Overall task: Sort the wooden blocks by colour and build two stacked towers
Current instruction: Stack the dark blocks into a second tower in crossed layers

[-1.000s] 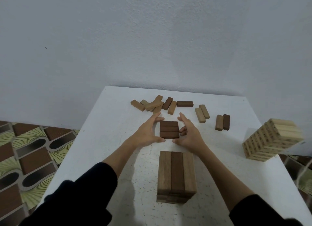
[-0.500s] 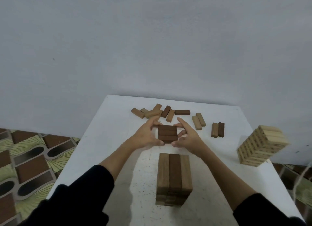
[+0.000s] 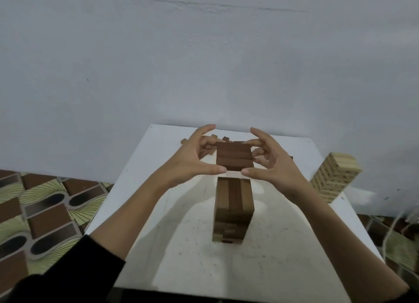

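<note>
A: Left to right, quick. Floor [image 3: 40,212] at far left, patterned tiles, brown and yellow-green. Black sleeve [image 3: 68,271] low left.

B: Left hand [image 3: 190,160]?

A: Raised over the bench [image 3: 158,212], thumb on the near left corner of the slab [image 3: 234,157], fingers curled round its far left side. So that grip is closed on the slab.

B: Slab being what?

A: Three dark brown blocks side by side, flat, long sides running left-right. Held in the air, between both hands, clear of the bench.

B: Where against the tower?

A: Just above and behind the dark tower [image 3: 233,203] in the view. Gap visible between them, not touching. Tower stands on the bench, centre, top layer three blocks running front-back, middle one darker.

B: Behind the hands?

A: Loose blocks [image 3: 208,153] at the far end of the bench, mostly hidden by fingers. Can't count them.

B: Right hand [image 3: 278,166]?

A: Mirrors the left. Thumb on the near right corner of the slab, fingers bent round the far right side. Grip closed on the slab too.

B: Further right?

A: Pale tower [image 3: 335,178] at the bench's right edge, many layers, leans in the wide-angle view. Well apart from the hands. Grey wall [image 3: 204,64] behind everything.
</note>
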### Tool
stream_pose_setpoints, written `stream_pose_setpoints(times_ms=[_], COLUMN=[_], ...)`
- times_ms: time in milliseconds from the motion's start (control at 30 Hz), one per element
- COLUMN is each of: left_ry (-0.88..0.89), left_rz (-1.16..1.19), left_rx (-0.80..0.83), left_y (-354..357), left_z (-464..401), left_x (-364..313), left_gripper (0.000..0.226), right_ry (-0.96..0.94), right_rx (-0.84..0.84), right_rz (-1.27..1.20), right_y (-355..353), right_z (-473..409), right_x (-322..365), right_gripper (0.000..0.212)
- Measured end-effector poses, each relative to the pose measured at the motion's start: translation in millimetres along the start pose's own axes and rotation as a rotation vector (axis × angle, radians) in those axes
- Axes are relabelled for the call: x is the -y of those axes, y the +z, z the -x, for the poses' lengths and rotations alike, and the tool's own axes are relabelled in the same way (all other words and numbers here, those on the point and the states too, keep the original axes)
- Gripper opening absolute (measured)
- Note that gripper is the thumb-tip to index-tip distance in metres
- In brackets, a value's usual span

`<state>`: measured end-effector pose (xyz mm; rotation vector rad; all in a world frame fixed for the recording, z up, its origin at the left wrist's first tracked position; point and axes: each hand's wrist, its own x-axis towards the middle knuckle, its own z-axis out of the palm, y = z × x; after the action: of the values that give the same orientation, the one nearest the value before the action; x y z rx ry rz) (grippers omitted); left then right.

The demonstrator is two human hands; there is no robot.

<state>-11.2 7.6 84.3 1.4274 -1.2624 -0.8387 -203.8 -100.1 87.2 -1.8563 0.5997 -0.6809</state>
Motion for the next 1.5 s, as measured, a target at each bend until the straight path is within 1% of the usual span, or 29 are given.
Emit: stream_pose_setpoints(times_ms=[200,367,533,667,800,967,1167,1500], left_ry=[-0.020,-0.050,-0.053,-0.051,-0.036,-0.017,-0.014,0.002], left_rz=[-0.021,-0.015,0.024,0.016,-0.031,-0.064,-0.084,-0.058], left_rx=[0.031,0.065,0.062,0.077,0.096,0.110,0.079,0.067], left_y=[16.4,24.0,27.2,30.5,33.5,37.4,39.7,42.1], left_z=[31.1,44.8,49.8,50.5,50.1,50.4,50.1,49.5], left_x=[0.3,9.7,15.4,14.6,14.1,17.5,18.7,22.4], left_gripper=[0.092,0.094,0.096,0.098,0.105,0.110,0.110,0.109], right_ry=[0.019,0.044,0.061,0.063,0.056,0.018,-0.013,0.008], right_rx=[0.020,0.048,0.066,0.114,0.140,0.176,0.157,0.142], right_rz=[0.000,0.030,0.054,0.085,0.135,0.188,0.222,0.207], right_y=[5.6,10.0,14.2,12.8,12.1,13.2,16.8,17.6], right_z=[38.3,55.0,60.4,61.2,59.9,56.4,52.7,52.9], right_x=[1.4,-3.0,-4.8,-2.4,-1.0,-6.7,-9.6,-10.5], right_gripper=[0.082,0.081,0.083,0.086,0.095,0.099,0.097,0.095])
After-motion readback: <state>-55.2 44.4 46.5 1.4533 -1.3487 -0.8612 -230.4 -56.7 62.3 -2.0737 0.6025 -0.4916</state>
